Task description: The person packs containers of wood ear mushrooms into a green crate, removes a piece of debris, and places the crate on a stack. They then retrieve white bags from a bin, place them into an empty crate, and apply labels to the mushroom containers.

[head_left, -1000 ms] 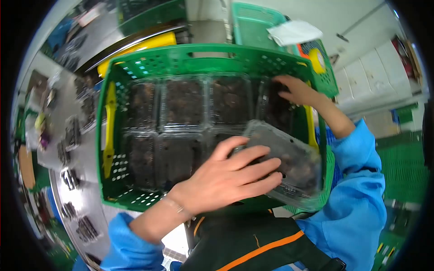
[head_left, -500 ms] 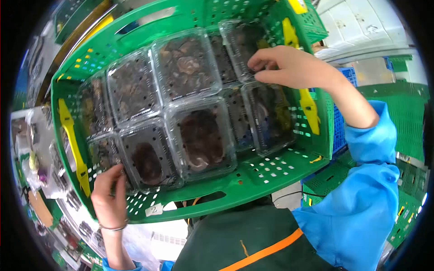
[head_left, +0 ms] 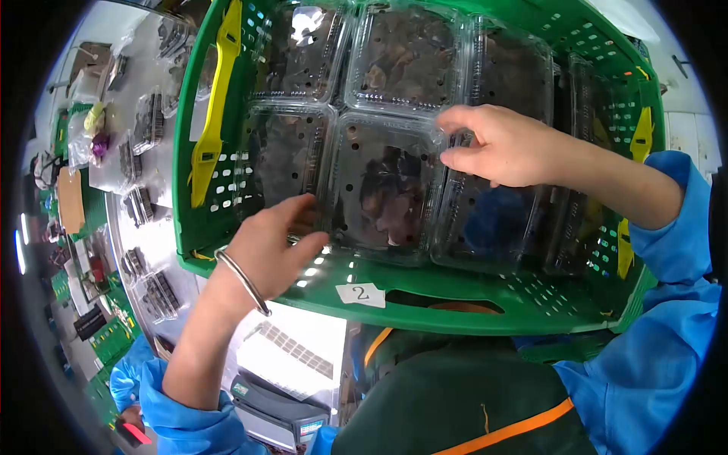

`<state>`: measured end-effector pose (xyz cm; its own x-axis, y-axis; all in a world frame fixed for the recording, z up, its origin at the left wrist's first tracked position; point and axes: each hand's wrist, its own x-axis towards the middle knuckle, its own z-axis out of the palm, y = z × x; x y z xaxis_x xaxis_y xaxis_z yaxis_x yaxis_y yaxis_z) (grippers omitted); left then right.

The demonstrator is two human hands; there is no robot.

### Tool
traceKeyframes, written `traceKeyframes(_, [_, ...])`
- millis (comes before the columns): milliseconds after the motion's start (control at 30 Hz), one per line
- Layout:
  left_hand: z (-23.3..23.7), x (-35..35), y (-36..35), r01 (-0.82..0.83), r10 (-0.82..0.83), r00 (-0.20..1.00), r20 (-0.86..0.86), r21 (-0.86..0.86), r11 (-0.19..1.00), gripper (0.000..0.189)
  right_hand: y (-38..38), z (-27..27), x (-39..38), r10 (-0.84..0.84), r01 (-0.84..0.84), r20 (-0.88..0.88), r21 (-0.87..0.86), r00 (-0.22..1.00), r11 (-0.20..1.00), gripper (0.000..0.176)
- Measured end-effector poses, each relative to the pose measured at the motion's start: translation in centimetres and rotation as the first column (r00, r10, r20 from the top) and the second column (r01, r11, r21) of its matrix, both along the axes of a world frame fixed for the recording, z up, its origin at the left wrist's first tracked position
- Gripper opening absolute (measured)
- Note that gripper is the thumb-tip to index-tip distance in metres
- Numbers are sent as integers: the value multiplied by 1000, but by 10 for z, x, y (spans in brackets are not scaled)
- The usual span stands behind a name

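Observation:
Clear plastic lidded boxes of dark, leafy-looking pieces sit in rows inside a green crate (head_left: 409, 318). My right hand (head_left: 516, 148) reaches in from the right, thumb and forefinger apart at the back right corner of the front middle box (head_left: 356, 205). My left hand (head_left: 273, 243), a metal bangle on its wrist, is by that box's front left corner with thumb and fingers apart. The front left box (head_left: 280, 155) lies beside it. Partly under my right hand is another box (head_left: 485, 227) with a blue patch showing through.
Yellow clips (head_left: 216, 106) line the crate's ends, and a paper label (head_left: 360, 295) marked 2 is on its near rim. More packed boxes (head_left: 148, 121) lie on a metal table at left. A grey scale (head_left: 277, 413) stands below. Another person's blue sleeve (head_left: 133, 371) shows at lower left.
The view has shifted, so the crate appears further right and straighter. My left hand has moved from the crate's left corner to the front middle box; my right hand has left the back right box.

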<state>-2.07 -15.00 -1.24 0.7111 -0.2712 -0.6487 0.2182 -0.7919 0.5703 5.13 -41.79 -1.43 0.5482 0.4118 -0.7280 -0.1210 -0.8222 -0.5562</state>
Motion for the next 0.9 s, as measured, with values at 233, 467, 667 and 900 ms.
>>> traceKeyframes(233, [9, -3, -12, 123, -122, 992, -24, 53, 991, 54, -7, -27, -4, -151, 143, 53, 133, 987, 981, 45])
traceKeyframes(467, [34, -48, -46, 401, -210, 833, 512, -296, 867, 35, -20, -44, -10, -96, 36, 220, 264, 971, 964, 41])
traceKeyframes(667, [27, -94, -73, 444, -14, 700, 714, -419, 792, 30, -16, -35, -9, -172, 139, 119, 246, 978, 959, 40])
traceKeyframes(900, [31, -84, -44, 336, 24, 742, 670, -402, 852, 21, -7, -29, -6, -247, 241, 2, 222, 969, 945, 39])
